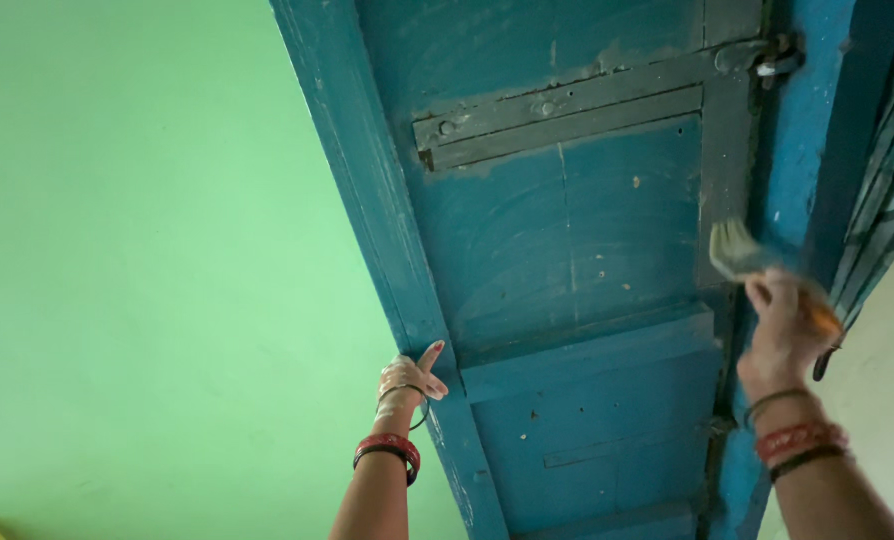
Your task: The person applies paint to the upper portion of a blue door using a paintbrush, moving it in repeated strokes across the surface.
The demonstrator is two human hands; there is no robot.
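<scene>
Green wall [147,230], blue door [567,250]; left hand [410,380] bracing frame, right hand [782,330] gripping paintbrush [737,250]; likely smearing wall if swung wide.

A blue wooden door [567,260] fills the middle of the view, with a green wall [147,230] to its left. The left hand [410,380] rests against the door's left frame edge, forefinger pointing up. The right hand [782,335], blurred, grips a paintbrush [742,252] at the door's right edge, below the metal latch [767,55].
</scene>
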